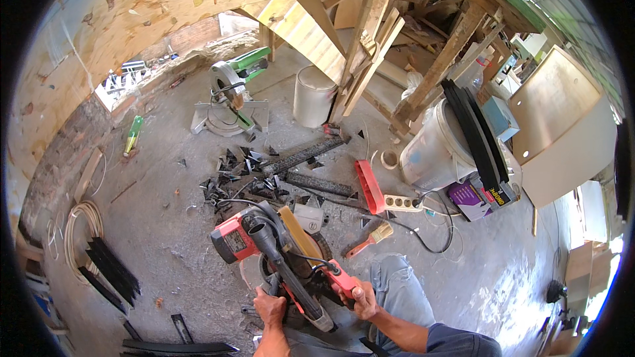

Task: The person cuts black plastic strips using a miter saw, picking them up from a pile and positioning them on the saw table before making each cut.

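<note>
A red and black mitre saw (235, 239) stands on the floor just in front of me. Its red handle (342, 279) is wrapped by the fingers of my right hand (361, 299). My left hand (270, 308) is closed low at the saw's left side, by its base. Whatever lies in those fingers is mostly hidden, though a dark edge shows beside them. Beyond the saw is a heap of black offcuts (231, 175), many cut to triangles, with dark strips (304, 156) among them. A paintbrush (370, 239) lies near my bent knee.
A power strip (402, 203) and a red channel-shaped piece (369, 186) lie to the right. Black lengths rest on a white bucket (433, 149). Farther off stand a green mitre saw (228, 86) and a pale bucket (314, 96). Coiled cable (83, 238) and black strips (114, 268) lie left.
</note>
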A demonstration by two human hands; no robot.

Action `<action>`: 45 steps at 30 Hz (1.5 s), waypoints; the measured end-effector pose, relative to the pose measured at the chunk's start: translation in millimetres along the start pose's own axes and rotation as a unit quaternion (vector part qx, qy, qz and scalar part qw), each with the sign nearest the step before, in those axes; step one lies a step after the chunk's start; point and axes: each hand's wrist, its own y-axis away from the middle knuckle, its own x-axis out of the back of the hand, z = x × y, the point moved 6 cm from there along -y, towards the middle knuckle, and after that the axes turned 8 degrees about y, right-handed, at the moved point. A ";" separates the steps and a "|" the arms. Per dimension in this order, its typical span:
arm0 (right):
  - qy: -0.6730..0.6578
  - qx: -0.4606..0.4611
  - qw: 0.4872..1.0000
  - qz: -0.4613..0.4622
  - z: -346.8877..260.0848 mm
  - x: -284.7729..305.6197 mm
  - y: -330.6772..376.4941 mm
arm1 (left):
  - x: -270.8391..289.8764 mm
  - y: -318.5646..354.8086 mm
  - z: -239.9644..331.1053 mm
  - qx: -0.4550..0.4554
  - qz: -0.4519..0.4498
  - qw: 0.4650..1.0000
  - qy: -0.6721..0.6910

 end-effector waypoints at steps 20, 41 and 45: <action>0.041 0.013 0.999 -0.014 10.3 6.6 6.1 | -0.1 3.5 4.0 0.018 0.001 1.000 -0.023; 0.167 0.104 0.979 0.050 -4.4 7.6 -1.9 | 8.5 15.0 -11.4 0.052 0.045 0.995 -0.078; 0.165 0.092 0.981 0.050 -3.8 8.9 -2.6 | 17.6 32.5 -28.2 0.112 0.056 0.988 -0.084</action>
